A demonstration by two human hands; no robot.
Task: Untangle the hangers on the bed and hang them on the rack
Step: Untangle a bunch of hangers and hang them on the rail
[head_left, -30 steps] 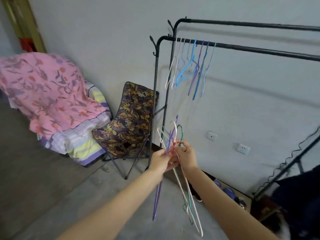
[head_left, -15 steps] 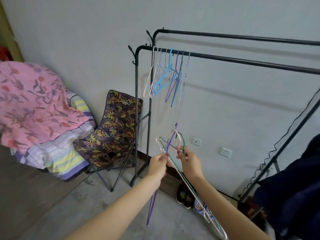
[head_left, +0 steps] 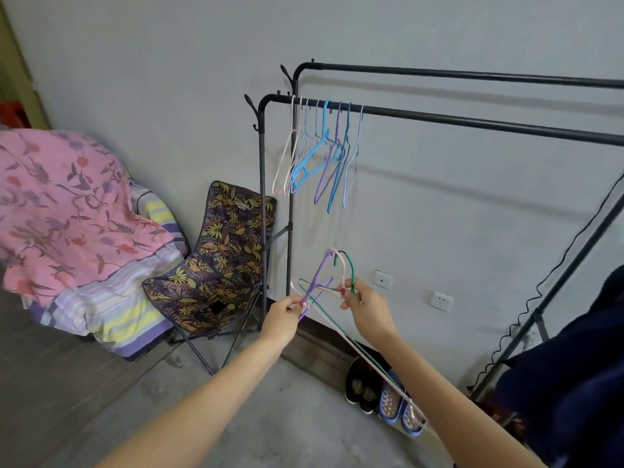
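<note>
The left hand (head_left: 285,314) pinches a purple hanger (head_left: 317,278), and the right hand (head_left: 366,307) grips pink and green hangers (head_left: 347,265) by their necks. Above both hands, more hangers (head_left: 320,153) dangle from the rack (head_left: 439,117).

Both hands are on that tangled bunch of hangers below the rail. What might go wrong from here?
1. The purple hanger, pink hanger and green hanger cross at their hooks; pulling the left hand and right hand apart may lock them tighter.
2. Only fingertips pinch the wires, so one could slip and drop toward the shoes below.
3. Lifted as a bunch, they might snag the hung hangers on the front rail.
</note>
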